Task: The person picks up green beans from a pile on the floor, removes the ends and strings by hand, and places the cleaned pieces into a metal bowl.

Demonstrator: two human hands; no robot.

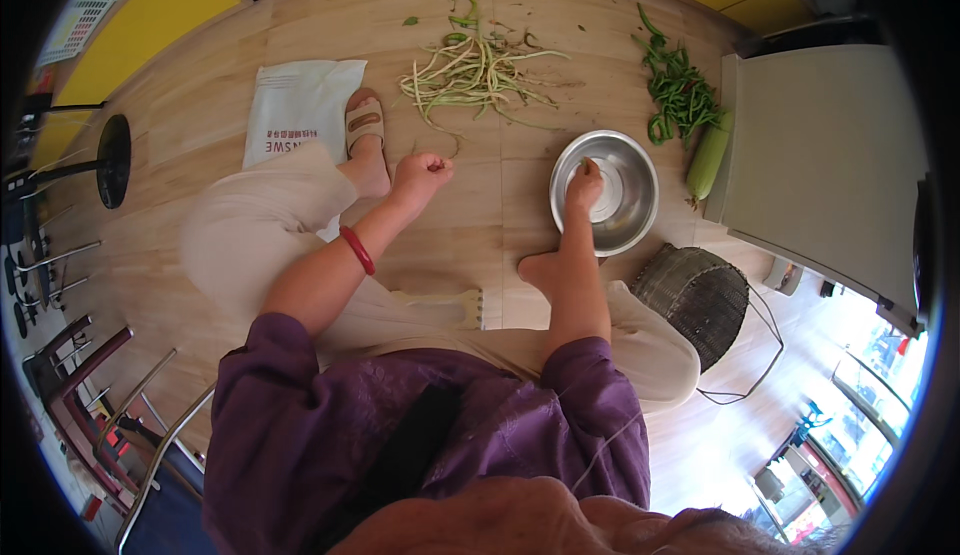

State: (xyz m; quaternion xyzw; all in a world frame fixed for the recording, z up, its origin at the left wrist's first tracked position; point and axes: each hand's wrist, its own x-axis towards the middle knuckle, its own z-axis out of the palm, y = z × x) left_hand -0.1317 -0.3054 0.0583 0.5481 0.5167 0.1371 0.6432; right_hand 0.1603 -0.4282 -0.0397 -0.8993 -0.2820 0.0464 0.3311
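Long beans [485,73] in loose pile on wood flr [470,230], ahead & a bit R of L hand [420,177]. L hand clenched; thin strand [457,142] right at fingertips, can't tell if gripped. R hand [583,190] over near-L part of metal bowl [638,183], back of hand up; can't tell if closed or w/ anything in it. Ahead-R of R hand, past bowl: green peppers [680,90], then long green gourd [709,158] just below. Behind-R of R hand: dark woven basket [695,295]. Ahead-L of L hand: white bag [300,105], nr sandalled foot [368,145].
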